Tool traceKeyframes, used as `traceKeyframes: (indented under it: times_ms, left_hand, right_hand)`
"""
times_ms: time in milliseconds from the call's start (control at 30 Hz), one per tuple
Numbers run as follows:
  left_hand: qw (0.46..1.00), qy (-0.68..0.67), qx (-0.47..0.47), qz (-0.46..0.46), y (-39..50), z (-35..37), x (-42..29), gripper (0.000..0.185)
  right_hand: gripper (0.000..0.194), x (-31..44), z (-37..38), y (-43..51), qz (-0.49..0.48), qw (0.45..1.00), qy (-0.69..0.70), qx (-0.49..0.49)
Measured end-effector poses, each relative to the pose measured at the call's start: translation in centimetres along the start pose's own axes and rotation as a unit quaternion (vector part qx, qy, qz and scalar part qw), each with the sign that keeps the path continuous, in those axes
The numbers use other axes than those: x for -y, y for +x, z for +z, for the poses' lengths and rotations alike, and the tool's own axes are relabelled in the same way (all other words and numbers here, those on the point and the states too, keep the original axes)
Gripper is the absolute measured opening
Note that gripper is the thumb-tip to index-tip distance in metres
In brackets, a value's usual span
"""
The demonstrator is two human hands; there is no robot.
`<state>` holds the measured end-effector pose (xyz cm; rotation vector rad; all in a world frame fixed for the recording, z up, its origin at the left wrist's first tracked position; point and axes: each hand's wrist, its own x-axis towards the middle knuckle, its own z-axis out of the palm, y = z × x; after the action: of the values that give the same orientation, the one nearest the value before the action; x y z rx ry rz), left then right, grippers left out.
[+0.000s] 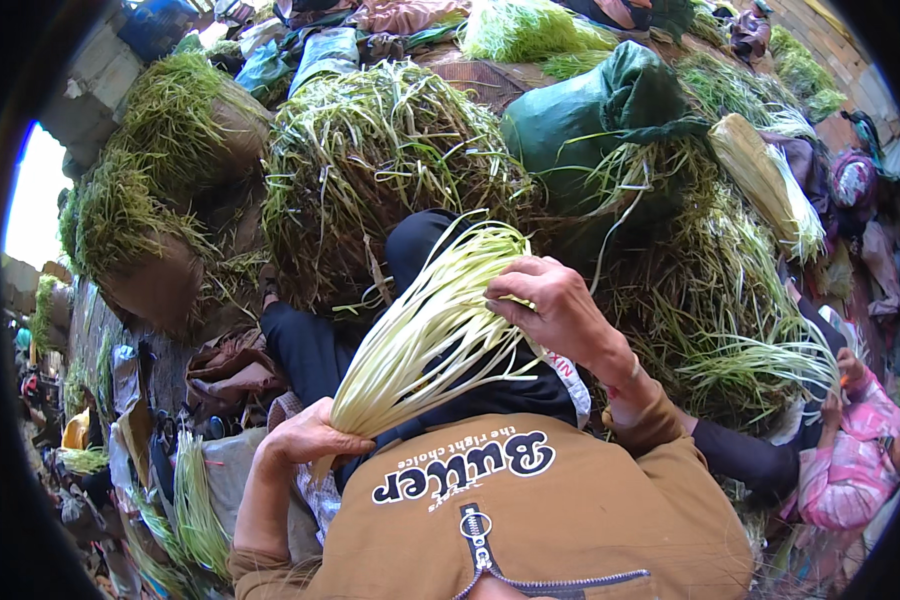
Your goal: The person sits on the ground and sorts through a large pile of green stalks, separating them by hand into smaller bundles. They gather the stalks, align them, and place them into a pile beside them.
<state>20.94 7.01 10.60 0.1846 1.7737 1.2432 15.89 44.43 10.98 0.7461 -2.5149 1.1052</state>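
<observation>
A fanned bundle of long, thin, pale green plant stalks (427,322) lies across my lap, over dark trousers. My left hand (315,435) grips its gathered lower end, the thumb laid over the stalks. Toward the upper right the stalks spread loose, and several thin ends stick out sideways. There my right hand (544,296) is at the bundle's edge, fingers bent and touching the stalks. Whether a stalk is pinched between its fingertips cannot be made out. A large heap of greenish and straw-coloured stalks (390,142) rises just beyond my knees.
A full green sack (570,127) stands beyond my right knee. At right, a person in a pink checked shirt (851,457) holds stalks (772,364) by another heap. A wrapped bundle (769,184) leans farther up. Stalks (195,502) lie at my left, near a brown cloth (232,371).
</observation>
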Motion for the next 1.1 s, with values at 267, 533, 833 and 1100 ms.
traceKeyframes:
  times_ms: [267, 533, 833, 1100]
  left_hand:
    - [0.989, -0.148, 0.005, 0.015, 1.0, 1.8, 2.5, 0.041]
    - [0.977, -0.213, 0.011, -0.011, 1.0, 1.9, 2.9, 0.05]
    - [0.974, -0.226, 0.002, 0.028, 1.6, 2.2, 3.4, 0.051]
    - [0.978, -0.209, 0.007, 0.017, 1.8, 2.1, 3.9, 0.05]
  right_hand:
    - [0.014, -2.4, 4.1, -0.1, -0.035, 0.998, -0.045, 0.001]
    - [0.021, -2.0, 5.0, -0.5, 0.001, 0.997, -0.076, 0.003]
    - [0.024, -2.3, 5.3, -1.0, 0.042, 0.998, -0.024, 0.031]
    - [0.015, -2.6, 6.0, -0.8, 0.1, 0.986, 0.128, 0.038]
